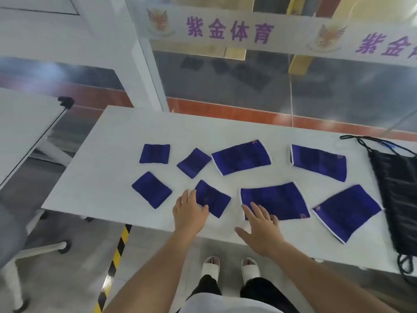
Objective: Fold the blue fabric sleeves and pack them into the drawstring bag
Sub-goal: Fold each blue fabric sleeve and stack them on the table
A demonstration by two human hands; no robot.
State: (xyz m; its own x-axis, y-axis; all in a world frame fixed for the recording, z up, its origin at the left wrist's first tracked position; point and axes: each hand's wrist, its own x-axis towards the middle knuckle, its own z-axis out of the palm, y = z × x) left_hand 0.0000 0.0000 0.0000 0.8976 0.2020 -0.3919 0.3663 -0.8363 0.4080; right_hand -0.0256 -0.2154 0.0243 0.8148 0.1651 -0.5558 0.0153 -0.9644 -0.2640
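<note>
Several blue fabric sleeves lie flat on the white table (97, 177). The small ones are on the left, among them one at the back left (154, 154) and one at the front (212, 198). Larger white-edged ones lie to the right, such as one near the front edge (274, 199) and one at the far right (346, 212). A black drawstring bag (397, 195) lies flat at the table's right end. My left hand (189, 211) rests with straight fingers on the left edge of the small front sleeve. My right hand (259, 231) is spread over the large front sleeve's near corner.
A second white table (24, 123) stands to the left with a grey chair (9, 231) below it. A glass partition with a banner runs behind the table. Yellow-black tape (112, 263) marks the floor by my feet.
</note>
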